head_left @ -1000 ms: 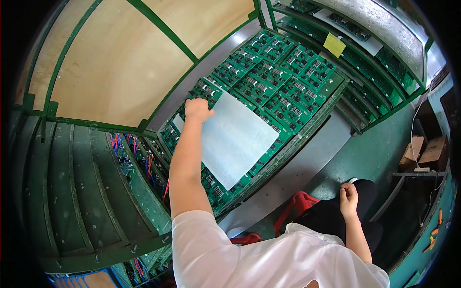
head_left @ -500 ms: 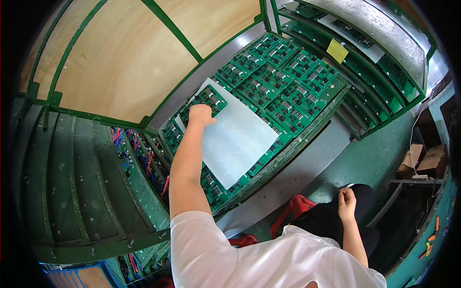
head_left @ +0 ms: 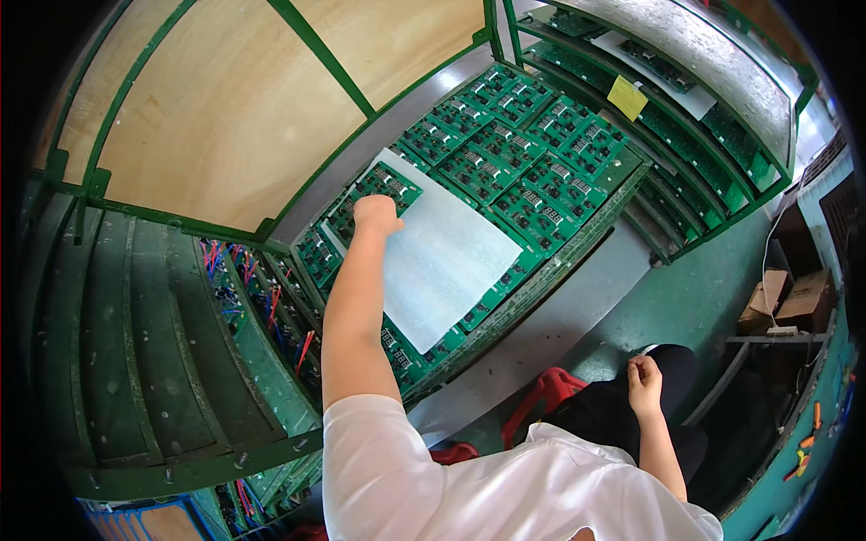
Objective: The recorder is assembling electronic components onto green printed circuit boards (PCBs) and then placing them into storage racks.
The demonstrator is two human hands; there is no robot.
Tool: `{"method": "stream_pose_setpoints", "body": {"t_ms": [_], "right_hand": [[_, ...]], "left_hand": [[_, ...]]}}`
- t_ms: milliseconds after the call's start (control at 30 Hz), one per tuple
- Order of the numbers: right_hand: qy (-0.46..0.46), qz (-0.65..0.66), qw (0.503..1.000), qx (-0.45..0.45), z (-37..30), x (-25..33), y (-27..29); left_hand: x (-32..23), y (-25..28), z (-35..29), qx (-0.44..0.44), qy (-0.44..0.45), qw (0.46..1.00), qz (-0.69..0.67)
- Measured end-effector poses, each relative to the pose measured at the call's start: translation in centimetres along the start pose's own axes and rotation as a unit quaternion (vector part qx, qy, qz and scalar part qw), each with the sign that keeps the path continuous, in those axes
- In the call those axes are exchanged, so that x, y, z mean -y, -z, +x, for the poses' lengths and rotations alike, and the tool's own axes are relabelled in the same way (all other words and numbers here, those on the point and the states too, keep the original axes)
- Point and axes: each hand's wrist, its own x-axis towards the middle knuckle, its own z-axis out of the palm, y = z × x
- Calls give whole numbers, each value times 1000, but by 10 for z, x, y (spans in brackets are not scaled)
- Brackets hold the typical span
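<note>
My left hand (head_left: 377, 215) reaches out over a rack shelf with its fingers curled down on a green circuit board (head_left: 393, 186). The board carries small displays and lies at the upper left part of a white foam sheet (head_left: 451, 257). My fingertips are partly hidden under the hand. Beneath and around the sheet, several more green circuit boards (head_left: 487, 162) lie side by side in rows. My right hand (head_left: 644, 386) rests low at the right, above my dark-clad leg, its fingers curled together with nothing visible in them.
A green shelf rack (head_left: 162, 334) stands at left, wired parts (head_left: 271, 302) beside it. Wooden panels (head_left: 225, 108) rise behind. Another rack of boards (head_left: 704, 117) bears a yellow note (head_left: 627, 97). A red stool (head_left: 550, 392) and cardboard boxes (head_left: 803, 302) are at right.
The view has shifted slightly, so the scene sits a little further left. My left hand stays on the circuit board, and my right hand keeps its curled pose.
</note>
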Motion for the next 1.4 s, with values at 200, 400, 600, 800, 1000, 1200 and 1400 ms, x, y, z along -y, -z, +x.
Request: {"method": "stream_pose_setpoints", "body": {"t_ms": [200, 400, 600, 800, 1000, 1200, 1400], "right_hand": [[-7, -2, 1000, 1, 3, 0, 10], [-5, 34, 999, 20, -2, -4, -1], [-9, 49, 999, -1, -17, -14, 0], [40, -189, 981, -13, -38, 32, 41], [14, -191, 965, -182, -99, 28, 91], [-166, -218, 835, -477, -293, 36, 120], [-238, -221, 682, -655, -399, 31, 88]], "left_hand": [[-7, 2, -1, 4, 28, 1000, -9], [-34, -15, -36, -199, 70, 973, -99], [-179, -38, -117, -366, -74, 826, -423], [-361, -15, -224, -223, -431, 636, -600], [-427, 9, -271, -110, -641, 542, -533], [-498, 17, -366, -38, -832, 395, -389], [-498, 9, -419, 78, -875, 386, -280]]}}
